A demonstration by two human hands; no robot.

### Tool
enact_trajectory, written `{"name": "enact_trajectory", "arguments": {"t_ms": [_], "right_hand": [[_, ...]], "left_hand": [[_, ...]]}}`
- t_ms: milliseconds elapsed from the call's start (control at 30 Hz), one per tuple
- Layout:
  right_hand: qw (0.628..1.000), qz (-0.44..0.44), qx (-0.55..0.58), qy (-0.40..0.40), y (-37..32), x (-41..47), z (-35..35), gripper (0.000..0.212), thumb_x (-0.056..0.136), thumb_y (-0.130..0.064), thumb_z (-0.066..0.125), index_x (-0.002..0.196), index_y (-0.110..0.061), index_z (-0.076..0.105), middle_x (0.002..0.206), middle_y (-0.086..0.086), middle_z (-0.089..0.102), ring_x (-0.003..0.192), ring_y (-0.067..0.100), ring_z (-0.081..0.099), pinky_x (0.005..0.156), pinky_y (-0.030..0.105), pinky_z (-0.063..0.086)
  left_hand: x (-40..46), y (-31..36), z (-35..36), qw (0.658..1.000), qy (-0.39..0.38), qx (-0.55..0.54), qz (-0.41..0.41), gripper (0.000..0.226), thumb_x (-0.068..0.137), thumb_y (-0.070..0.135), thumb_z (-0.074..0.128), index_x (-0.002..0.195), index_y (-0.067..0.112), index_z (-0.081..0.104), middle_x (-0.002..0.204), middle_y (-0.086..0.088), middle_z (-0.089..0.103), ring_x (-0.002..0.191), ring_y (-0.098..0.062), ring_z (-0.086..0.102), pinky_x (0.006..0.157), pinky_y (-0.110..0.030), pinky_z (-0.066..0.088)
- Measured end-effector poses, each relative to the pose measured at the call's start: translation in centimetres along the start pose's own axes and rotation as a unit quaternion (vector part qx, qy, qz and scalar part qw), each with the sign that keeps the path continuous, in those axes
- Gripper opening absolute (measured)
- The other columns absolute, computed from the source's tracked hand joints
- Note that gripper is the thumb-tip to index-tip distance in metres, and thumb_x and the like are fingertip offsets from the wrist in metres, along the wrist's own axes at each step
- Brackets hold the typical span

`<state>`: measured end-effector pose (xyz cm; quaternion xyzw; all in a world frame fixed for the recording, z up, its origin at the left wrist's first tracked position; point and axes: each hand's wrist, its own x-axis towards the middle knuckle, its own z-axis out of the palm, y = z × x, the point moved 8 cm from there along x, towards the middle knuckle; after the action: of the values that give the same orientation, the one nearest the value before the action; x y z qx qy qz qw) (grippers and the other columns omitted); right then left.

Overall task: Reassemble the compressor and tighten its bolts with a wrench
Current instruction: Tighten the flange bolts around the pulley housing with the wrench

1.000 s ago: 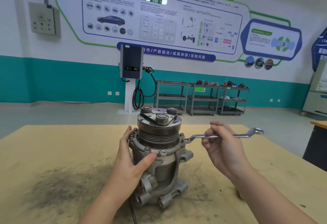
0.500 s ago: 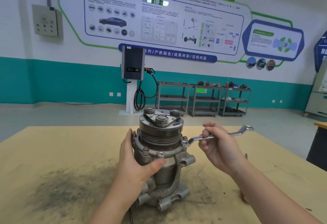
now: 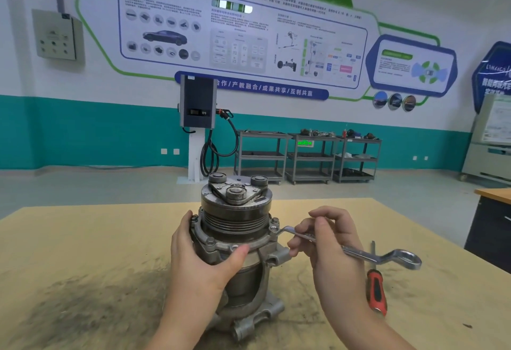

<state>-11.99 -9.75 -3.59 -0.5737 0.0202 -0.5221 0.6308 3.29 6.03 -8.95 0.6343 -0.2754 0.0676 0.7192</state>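
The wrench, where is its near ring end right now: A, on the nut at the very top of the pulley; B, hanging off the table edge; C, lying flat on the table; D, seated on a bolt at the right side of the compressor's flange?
D: the wrench, held in the right hand, has its ring end on a flange bolt on the right side of the compressor, which the left hand grips.
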Motion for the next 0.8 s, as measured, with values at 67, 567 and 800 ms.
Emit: {"name": "enact_trajectory", "arguments": {"t_ms": [67, 567, 800], "right_hand": [[1.000, -0.010, -0.020, 0.001, -0.6, -0.1, 0.1, 0.035, 0.099, 0.003, 0.040, 0.086, -0.022, 0.061, 0.068, 0.008, 0.064, 0.054, 0.025, 0.061, 0.049, 0.029, 0.051], [0.960, 0.255, 0.111, 0.026, 3.7, 4.5, -0.7, 0.015, 0.098, -0.003, 0.042, 0.108, -0.005, 0.052, 0.053, 0.008, 0.059, 0.039, 0.017, 0.050, 0.037, 0.022, 0.040], [0.945, 0.296, 0.135, -0.028, 4.9, 4.7, 0.1, 0.019, 0.098, -0.002, 0.038, 0.106, -0.006, 0.055, 0.056, 0.007, 0.055, 0.041, 0.015, 0.049, 0.036, 0.021, 0.040]], "left_hand": [[0.0, -0.1, 0.0, 1.000, -0.001, -0.004, -0.001, 0.125, 0.040, 0.072, 0.075, 0.150, 0.036, 0.027, 0.131, 0.031, 0.041, 0.122, 0.012, 0.042, 0.101, -0.021, 0.034], [0.4, 0.4, 0.0, 0.999, -0.047, 0.010, 0.023, 0.127, 0.050, 0.074, 0.072, 0.156, 0.029, 0.018, 0.145, 0.023, 0.034, 0.135, -0.001, 0.035, 0.107, -0.023, 0.030], [0.5, 0.3, 0.2, 0.998, -0.045, 0.026, 0.019, 0.125, 0.049, 0.071, 0.070, 0.155, 0.030, 0.019, 0.133, 0.039, 0.035, 0.134, 0.000, 0.038, 0.112, -0.030, 0.034]]}}
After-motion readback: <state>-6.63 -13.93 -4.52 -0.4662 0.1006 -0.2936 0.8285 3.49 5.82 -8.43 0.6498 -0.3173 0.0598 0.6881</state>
